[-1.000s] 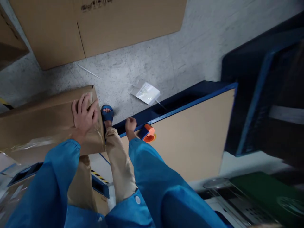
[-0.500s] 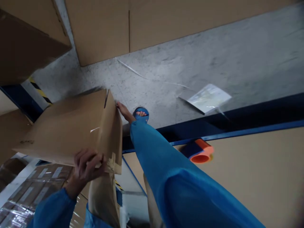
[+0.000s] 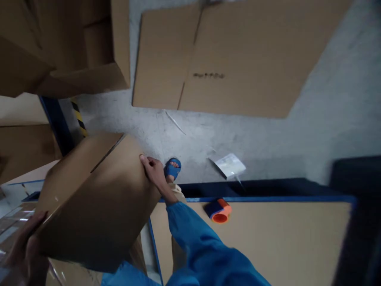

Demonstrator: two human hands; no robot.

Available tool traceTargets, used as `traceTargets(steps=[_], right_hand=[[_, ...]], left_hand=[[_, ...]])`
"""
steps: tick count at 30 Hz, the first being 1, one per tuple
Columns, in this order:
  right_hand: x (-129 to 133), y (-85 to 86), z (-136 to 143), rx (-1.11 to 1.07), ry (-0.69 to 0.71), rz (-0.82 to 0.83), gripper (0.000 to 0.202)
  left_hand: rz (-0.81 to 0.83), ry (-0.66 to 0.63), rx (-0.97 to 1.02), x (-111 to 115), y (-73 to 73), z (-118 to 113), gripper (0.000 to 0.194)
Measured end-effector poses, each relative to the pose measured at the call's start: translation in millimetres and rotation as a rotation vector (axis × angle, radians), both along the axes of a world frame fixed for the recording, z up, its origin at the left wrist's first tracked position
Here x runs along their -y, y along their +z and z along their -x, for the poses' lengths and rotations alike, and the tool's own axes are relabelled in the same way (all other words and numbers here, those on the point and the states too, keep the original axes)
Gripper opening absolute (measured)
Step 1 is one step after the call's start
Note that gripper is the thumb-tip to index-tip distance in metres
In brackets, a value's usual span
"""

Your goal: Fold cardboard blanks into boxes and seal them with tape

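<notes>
A brown cardboard box (image 3: 98,210) is tilted between my two hands in front of my body, one broad side facing me and a slot line along its upper part. My right hand (image 3: 155,172) pinches the box's right upper edge, thumb on the near face. At the lower left, my left hand (image 3: 26,246) is wrapped around the box's left edge; it is blurred and some of its fingers are hidden. An orange and blue tape dispenser (image 3: 220,212) lies on the blue-edged table (image 3: 268,238), right of my right forearm.
A flattened cardboard sheet (image 3: 238,79) lies on the grey floor. An open carton (image 3: 89,77) stands at upper left, near yellow-black striped tape (image 3: 79,117). A shiny white packet (image 3: 230,166) is on the floor beyond the table. My sandalled foot (image 3: 172,169) shows below. Plastic-wrapped boxes (image 3: 13,226) are at lower left.
The box has turned and tilted, bringing a broad side towards me. My left hand has shifted left along it, and my right hand still holds its right edge. The camera view has shifted.
</notes>
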State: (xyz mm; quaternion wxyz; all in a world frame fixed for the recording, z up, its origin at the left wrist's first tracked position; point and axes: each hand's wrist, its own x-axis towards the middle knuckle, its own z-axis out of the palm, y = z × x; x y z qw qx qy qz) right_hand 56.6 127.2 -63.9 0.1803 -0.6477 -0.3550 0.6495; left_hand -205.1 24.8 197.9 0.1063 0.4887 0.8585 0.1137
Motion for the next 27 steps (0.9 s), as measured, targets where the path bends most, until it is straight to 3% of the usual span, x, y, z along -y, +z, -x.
traceTargets(steps=[3,5,7,10,13,15,18,21,24,27], right_hand=[[-9.9,59.5,7.7,0.061,0.100,-0.024,0.062],[-12.4,81.8,20.0,0.068,0.175,-0.036,0.064],[-9.2,94.1,36.7,0.054,0.266,-0.039,0.064],[5.7,103.5,62.2,0.033,0.396,-0.033,0.063],[27.1,110.3,81.3,0.075,0.444,-0.043,0.061],[42.0,115.3,90.4,0.096,0.475,-0.049,0.060],[62.1,122.2,102.2,0.116,0.533,-0.056,0.057],[75.8,124.7,115.0,0.106,0.580,-0.066,0.056],[80.6,122.7,127.1,0.107,0.614,-0.093,0.055],[77.8,118.5,133.0,0.175,0.614,-0.098,0.054]], left_hand=[[0.145,0.062,0.074,3.6,36.1,19.5,0.028],[0.248,0.008,0.059,11.2,42.6,39.1,0.035],[0.335,-0.022,0.081,24.6,38.9,62.4,0.042],[0.450,-0.010,0.151,54.4,26.2,90.2,0.050],[0.486,-0.012,0.121,88.2,9.7,91.1,0.052],[0.465,-0.009,-0.003,106.4,-5.8,73.6,0.054],[0.377,0.096,-0.213,120.1,-35.8,34.1,0.053],[0.208,0.134,-0.243,124.0,-57.5,8.6,0.049],[0.053,0.124,-0.178,136.7,-51.4,16.4,0.047],[0.009,0.385,-0.331,162.6,-28.5,48.3,0.048]])
